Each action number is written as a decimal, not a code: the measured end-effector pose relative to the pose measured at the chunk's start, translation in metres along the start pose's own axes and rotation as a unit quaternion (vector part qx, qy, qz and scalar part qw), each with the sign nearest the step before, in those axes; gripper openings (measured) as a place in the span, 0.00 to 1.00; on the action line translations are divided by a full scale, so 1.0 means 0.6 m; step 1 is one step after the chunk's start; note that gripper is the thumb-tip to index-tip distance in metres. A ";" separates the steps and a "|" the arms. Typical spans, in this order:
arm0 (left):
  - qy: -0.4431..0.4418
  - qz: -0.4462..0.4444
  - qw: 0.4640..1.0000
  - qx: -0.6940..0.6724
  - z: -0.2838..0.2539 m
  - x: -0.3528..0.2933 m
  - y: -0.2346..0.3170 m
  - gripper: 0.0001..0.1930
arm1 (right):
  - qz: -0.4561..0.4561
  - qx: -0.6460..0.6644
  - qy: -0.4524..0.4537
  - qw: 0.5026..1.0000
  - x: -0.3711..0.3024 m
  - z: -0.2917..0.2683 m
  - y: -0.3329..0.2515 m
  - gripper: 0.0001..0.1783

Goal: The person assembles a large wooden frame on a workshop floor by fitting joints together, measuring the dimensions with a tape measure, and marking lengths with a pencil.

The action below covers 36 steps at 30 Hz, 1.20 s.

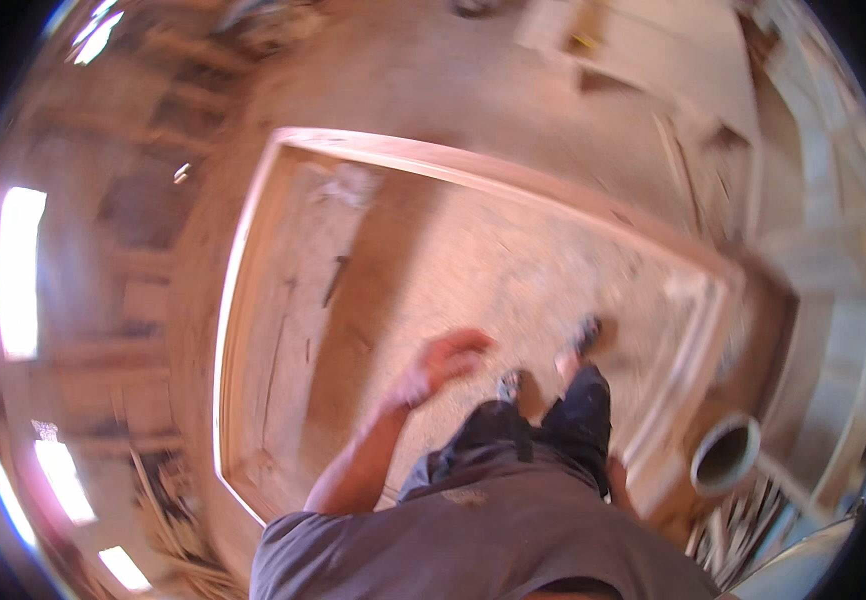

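Observation:
A large rectangular wooden frame point(513, 180) surrounds my feet, and I stand within its outline on the dusty floor. My left hand point(448, 362) hangs in the air over the floor inside the frame, ahead of my left leg. Its fingers are blurred but look stretched out, and nothing shows in them. My right hand point(618, 482) is low beside my right hip, near the frame's right side; my body hides most of it, so its fingers and anything in them cannot be made out.
A thin dark object point(334, 281) lies on the floor within the frame. Pale boards point(673, 50) are at the far right. Nearer on the right are a round pipe opening point(726, 455) and loose wood strips point(738, 530). Blurred timber point(143, 380) lines the left.

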<state>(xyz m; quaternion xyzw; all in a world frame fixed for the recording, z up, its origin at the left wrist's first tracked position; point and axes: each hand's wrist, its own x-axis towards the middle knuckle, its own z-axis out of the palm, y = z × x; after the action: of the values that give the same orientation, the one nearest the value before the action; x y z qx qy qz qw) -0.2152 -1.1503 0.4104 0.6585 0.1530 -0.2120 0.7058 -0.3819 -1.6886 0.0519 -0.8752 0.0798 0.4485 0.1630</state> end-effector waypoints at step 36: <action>0.506 -0.508 0.621 -0.316 0.728 -0.671 -0.785 0.24 | -0.433 -0.489 -0.165 0.738 -0.119 -0.117 -0.816 0.27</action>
<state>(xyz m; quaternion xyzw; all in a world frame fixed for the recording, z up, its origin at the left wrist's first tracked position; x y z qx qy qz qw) -0.8262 -1.5653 0.2403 0.2156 0.8538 -0.1084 0.4613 -0.2302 -1.2566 0.2526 -0.6865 -0.5667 0.4444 -0.1005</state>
